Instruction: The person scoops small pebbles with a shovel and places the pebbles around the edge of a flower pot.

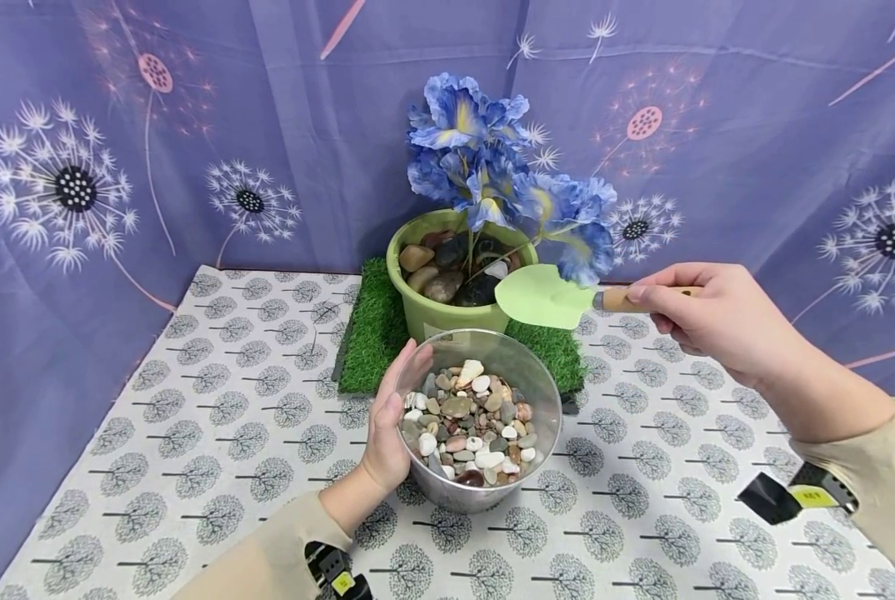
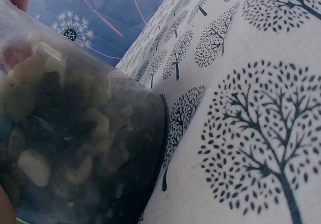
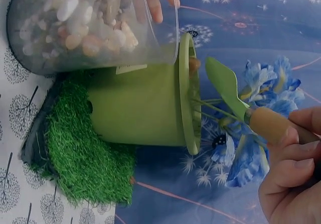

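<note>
Notably, the trowel (image 1: 567,302) is gripped by the right hand (image 1: 706,312), its long axis pointing left toward the pot (image 1: 455,319); the pebble tub (image 1: 458,497), in front, is clasped by the left hand (image 1: 386,429).

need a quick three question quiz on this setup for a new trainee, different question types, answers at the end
1. Which hand grips the wooden-handled trowel?
2. True or false: the green flowerpot stands on the artificial grass mat.
3. Fill in the blank: the clear plastic container, with the left hand at its side, holds many small ____.

Key:
1. The right hand.
2. True.
3. Pebbles.
</note>
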`<action>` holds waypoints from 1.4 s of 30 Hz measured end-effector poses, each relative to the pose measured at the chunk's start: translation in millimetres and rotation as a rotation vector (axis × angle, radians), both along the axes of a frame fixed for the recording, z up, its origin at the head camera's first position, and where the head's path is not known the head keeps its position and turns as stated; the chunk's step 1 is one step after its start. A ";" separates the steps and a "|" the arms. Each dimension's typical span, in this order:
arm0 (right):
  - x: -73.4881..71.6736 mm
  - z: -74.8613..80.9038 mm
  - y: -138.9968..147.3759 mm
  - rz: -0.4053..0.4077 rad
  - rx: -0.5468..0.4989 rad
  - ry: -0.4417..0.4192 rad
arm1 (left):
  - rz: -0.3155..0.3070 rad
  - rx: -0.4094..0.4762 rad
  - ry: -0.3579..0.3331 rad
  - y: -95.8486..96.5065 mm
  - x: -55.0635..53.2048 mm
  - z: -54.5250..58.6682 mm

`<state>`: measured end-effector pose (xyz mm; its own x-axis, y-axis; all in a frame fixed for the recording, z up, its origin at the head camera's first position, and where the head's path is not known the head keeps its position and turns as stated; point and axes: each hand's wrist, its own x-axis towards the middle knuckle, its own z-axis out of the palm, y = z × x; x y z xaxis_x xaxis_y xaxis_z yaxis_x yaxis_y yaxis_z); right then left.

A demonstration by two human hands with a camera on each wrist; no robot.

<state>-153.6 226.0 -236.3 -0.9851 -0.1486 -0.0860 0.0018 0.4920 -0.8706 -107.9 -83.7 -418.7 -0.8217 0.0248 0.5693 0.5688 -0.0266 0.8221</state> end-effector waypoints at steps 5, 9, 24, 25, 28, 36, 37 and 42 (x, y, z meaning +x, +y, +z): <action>3.8 -1.2 -5.8 0.029 0.032 0.026 | 0.006 -0.007 -0.027 -0.7 -0.4 0.1; 7.0 -1.0 -10.3 0.037 0.064 0.027 | 0.007 -0.006 -0.039 -0.6 -0.5 -0.4; 16.2 -2.5 -23.7 0.135 0.181 0.030 | 0.006 -0.001 -0.038 -0.1 -0.8 -0.5; 16.7 -2.3 -24.0 0.145 0.195 0.032 | 0.006 -0.001 -0.035 -0.1 -0.9 -0.6; 18.3 -1.6 -26.2 0.170 0.238 0.042 | 0.004 0.001 -0.025 0.2 -1.1 -0.6; 20.0 -4.8 -33.7 0.243 0.283 0.105 | -0.006 0.007 -0.022 0.0 -2.3 -1.4; 20.2 -5.6 -34.6 0.246 0.299 0.114 | -0.007 0.007 -0.021 0.2 -2.2 -1.2; 20.9 -8.5 -38.1 0.274 0.377 0.139 | 0.003 -0.003 -0.026 0.3 -2.1 -0.4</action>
<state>-132.7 187.9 -244.8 -0.9199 -0.3882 -0.0547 -0.2755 0.7394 -0.6144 -110.0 -83.4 -419.0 -0.8366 0.0238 0.5473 0.5469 -0.0222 0.8369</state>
